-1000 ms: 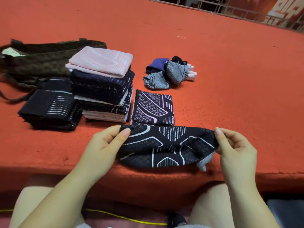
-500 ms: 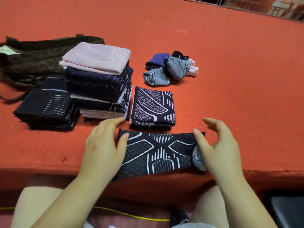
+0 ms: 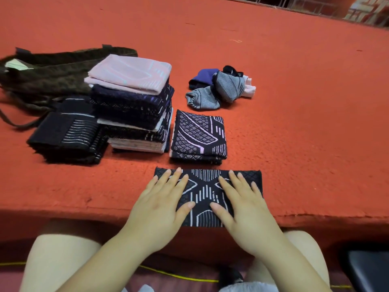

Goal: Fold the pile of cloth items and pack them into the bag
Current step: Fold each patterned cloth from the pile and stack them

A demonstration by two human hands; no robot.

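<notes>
A black cloth with white line pattern point(image 3: 205, 186) lies folded flat at the near edge of the red table point(image 3: 294, 133). My left hand point(image 3: 160, 205) presses flat on its left half and my right hand point(image 3: 242, 203) on its right half, fingers spread, holding nothing. Just beyond it sits a small folded black-and-lilac pile point(image 3: 199, 137). To the left stands a tall stack of folded cloths point(image 3: 134, 108) topped by a pink one, and a low black striped pile point(image 3: 67, 134). A dark brown bag point(image 3: 52, 70) lies at the far left. Unfolded cloths point(image 3: 221, 87) lie bunched behind.
The red surface stretches far to the right and back, ending at a railing point(image 3: 305, 5). My bare knees point(image 3: 63, 256) are below the table edge, with a yellow cord point(image 3: 179, 276) on the floor and a dark seat point(image 3: 368, 268) at the lower right.
The cloth was held up by its two ends, then laid on the table. Both hands have let go of its ends and now press flat on top of it.
</notes>
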